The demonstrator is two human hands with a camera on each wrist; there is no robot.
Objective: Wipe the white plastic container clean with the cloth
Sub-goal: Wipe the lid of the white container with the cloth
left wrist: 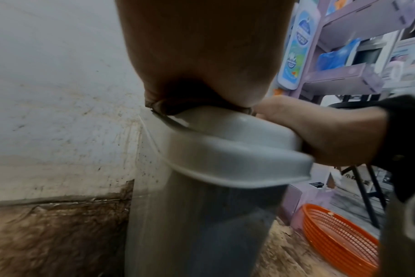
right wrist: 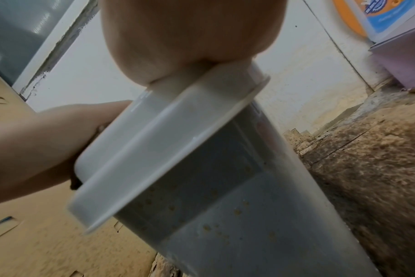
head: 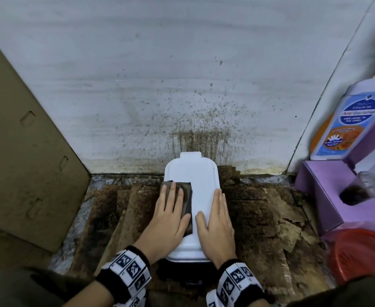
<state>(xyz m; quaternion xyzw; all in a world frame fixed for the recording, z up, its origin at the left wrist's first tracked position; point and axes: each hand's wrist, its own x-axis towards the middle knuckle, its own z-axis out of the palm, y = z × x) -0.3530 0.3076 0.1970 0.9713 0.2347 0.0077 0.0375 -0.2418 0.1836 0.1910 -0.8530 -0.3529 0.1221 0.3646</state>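
A tall white plastic container point(head: 198, 173) with a white lid stands upright on a dirty floor by the wall. A dark grey cloth point(head: 185, 196) lies on the left half of its lid. My left hand point(head: 171, 209) presses flat on the cloth with straight fingers. My right hand point(head: 217, 216) lies flat on the right side of the lid, fingers straight. In the left wrist view my palm point(left wrist: 201, 46) covers the lid point(left wrist: 237, 150). The right wrist view shows the lid point(right wrist: 173, 135) and the speckled container wall point(right wrist: 225, 206) below it.
A stained white wall point(head: 182, 74) rises behind the container. A brown cardboard panel point(head: 22, 140) leans at the left. At the right stand purple boxes point(head: 330, 196), an antibacterial wash bottle point(head: 346, 120) and an orange basket point(head: 364, 255). Soiled cardboard scraps point(head: 270, 213) cover the floor.
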